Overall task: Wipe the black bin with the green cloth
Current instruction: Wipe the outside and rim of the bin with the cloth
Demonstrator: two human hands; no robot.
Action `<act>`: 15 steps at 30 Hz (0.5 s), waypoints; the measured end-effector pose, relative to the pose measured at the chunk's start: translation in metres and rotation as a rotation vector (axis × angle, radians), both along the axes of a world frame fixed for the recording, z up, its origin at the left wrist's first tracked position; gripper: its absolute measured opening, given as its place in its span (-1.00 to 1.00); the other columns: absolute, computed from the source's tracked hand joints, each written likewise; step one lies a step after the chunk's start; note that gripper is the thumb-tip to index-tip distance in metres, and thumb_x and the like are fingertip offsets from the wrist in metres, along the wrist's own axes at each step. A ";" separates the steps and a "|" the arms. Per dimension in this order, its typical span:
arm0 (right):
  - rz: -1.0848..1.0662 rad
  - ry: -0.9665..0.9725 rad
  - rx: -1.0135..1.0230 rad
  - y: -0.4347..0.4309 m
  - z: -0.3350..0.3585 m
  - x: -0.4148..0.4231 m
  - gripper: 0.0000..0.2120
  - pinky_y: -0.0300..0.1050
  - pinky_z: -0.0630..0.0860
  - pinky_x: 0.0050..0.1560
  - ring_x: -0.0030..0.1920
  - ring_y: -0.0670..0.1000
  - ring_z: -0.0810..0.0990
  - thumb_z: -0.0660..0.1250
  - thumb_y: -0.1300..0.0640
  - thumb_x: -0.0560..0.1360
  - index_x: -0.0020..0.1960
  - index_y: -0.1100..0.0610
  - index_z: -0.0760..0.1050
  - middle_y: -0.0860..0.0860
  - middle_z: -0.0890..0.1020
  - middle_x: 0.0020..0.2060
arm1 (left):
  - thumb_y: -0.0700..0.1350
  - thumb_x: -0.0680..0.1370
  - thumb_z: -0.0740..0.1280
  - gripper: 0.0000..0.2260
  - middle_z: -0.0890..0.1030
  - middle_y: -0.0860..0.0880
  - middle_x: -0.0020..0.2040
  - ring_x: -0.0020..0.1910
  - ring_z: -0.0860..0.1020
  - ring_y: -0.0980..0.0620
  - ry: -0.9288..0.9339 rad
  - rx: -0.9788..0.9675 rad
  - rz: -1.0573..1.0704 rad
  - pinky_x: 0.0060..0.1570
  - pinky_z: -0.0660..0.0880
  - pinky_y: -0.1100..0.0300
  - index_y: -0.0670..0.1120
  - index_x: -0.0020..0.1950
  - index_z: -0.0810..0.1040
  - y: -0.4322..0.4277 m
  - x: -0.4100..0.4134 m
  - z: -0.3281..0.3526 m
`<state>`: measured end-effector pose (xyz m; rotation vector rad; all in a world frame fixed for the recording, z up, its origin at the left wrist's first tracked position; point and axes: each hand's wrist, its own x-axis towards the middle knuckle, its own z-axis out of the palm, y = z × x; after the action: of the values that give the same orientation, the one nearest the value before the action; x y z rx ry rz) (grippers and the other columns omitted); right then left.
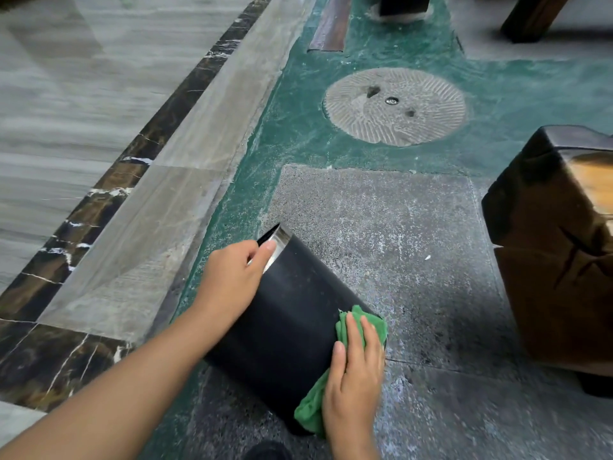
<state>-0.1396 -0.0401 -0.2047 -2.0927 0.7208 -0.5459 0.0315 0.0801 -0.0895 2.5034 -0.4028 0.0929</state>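
— Grey speckled stone floor [398, 227] carries everything, yes? What is nearest to the camera?

— Nearest are two bare forearms, one from the lower left corner and one from the bottom edge. The right hand [355, 376] lies flat, fingers together, and presses one green cloth [341, 330] against the black bin [292, 313]. Its fingers are not curled around the cloth; the palm only pushes on it.

— And the bin itself?

— One bin, black and matte, with smooth walls. It is tilted over on the grey slab, near the slab's left edge where the green painted strip [298, 121] begins. Its mouth points away from the person and has a shiny metal rim [280, 242]. The left hand [232, 277] is closed around this rim, with the thumb on the outside.

— What can you not see?

— The inside of the bin is hidden. Part of the cloth is under the right hand, and its lower end hangs below the wrist. A dark shape at the bottom edge is cut off; I cannot tell what it is.

— Farther away?

— One dark wooden block [557, 260] at the right edge, partly cut off. Beyond it, one round carved stone disc [394, 106] is set in the green floor. At the top edge, two more dark wooden pieces are cut off.
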 end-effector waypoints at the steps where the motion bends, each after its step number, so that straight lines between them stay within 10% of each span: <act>1: -0.019 -0.004 0.028 -0.002 0.000 0.000 -0.54 0.16 0.20 0.49 0.48 0.09 0.32 0.05 -0.01 0.61 0.44 0.09 0.43 0.01 0.43 0.45 | 0.16 0.58 0.22 -0.50 0.24 0.00 -0.53 -0.47 0.31 -0.13 -0.013 0.011 -0.004 -0.41 0.29 -0.04 -0.09 -0.42 0.18 -0.002 -0.002 -0.001; 15: -0.100 0.051 0.426 -0.098 0.010 0.037 -0.66 0.04 0.41 0.37 0.28 -0.01 0.53 0.12 0.14 0.63 0.31 0.02 0.56 -0.02 0.61 0.27 | 0.26 0.56 0.19 -0.42 0.32 0.01 -0.55 -0.54 0.30 0.06 -0.107 -0.165 -0.369 -0.47 0.28 0.15 -0.13 -0.48 0.29 -0.017 -0.032 0.002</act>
<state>-0.1023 -0.1379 -0.1944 -1.6859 0.8890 -0.3558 -0.0004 0.0629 -0.0879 2.2294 -0.8577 0.1077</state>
